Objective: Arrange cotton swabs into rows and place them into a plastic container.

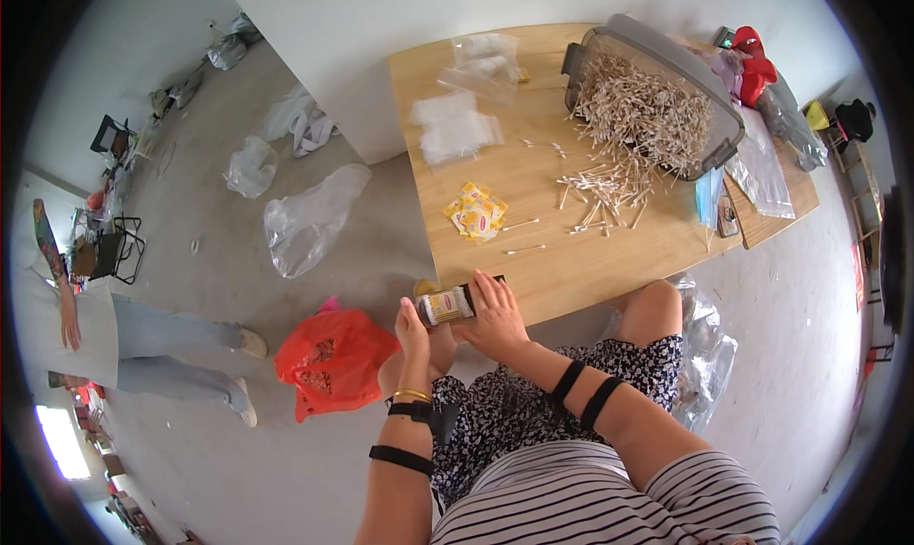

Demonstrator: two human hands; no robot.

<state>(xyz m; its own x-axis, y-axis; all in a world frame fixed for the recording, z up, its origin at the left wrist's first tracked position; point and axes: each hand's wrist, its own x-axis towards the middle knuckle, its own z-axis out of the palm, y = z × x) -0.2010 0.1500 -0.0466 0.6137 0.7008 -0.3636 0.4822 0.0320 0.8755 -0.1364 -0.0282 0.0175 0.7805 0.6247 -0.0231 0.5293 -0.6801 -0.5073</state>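
Observation:
At the table's near edge, between both hands, is a small pack of cotton swabs [447, 306] with a yellow label and a dark end. My left hand [411, 330] grips its left end, thumb up. My right hand [496, 317] lies over the right end, fingers bent onto it; part of the pack is hidden there. Just beyond sits a pile of yellow and white label cards [475, 212]. Two loose cotton swabs [525, 249] lie to its right. Many more swabs [609, 191] spill from a tilted grey plastic bin [724, 131].
Clear plastic bags [457, 131] lie at the table's far left. A blue mask [706, 198] and a phone [727, 218] rest near the right side. A red plastic bag [328, 359] stands on the floor at left. Another person [81, 326] stands far left.

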